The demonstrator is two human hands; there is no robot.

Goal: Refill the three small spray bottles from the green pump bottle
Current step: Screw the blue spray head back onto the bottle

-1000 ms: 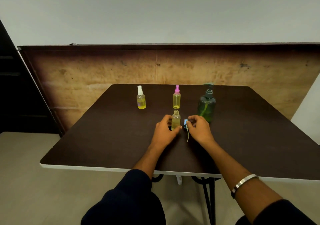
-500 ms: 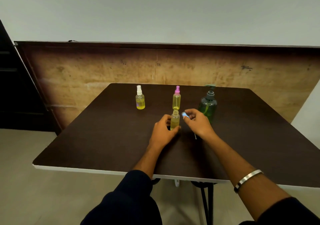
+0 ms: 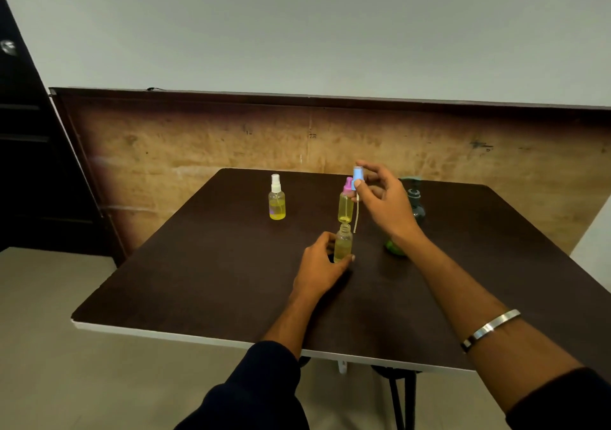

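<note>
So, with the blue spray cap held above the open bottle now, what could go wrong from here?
1. The blue spray cap hangs from the right hand with its thin dip tube beside the open neck; the tube may miss the opening or drip on the table.
2. The open bottle is steadied low by the left hand only; a bump could tip it and spill.
3. The right forearm lies close in front of the green pump bottle and might knock it.

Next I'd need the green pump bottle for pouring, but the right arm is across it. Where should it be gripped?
Grip the green pump bottle around its wide round body, below the pump head, coming from its right side, since the right hand with the blue sprayer cap covers its left.
</note>
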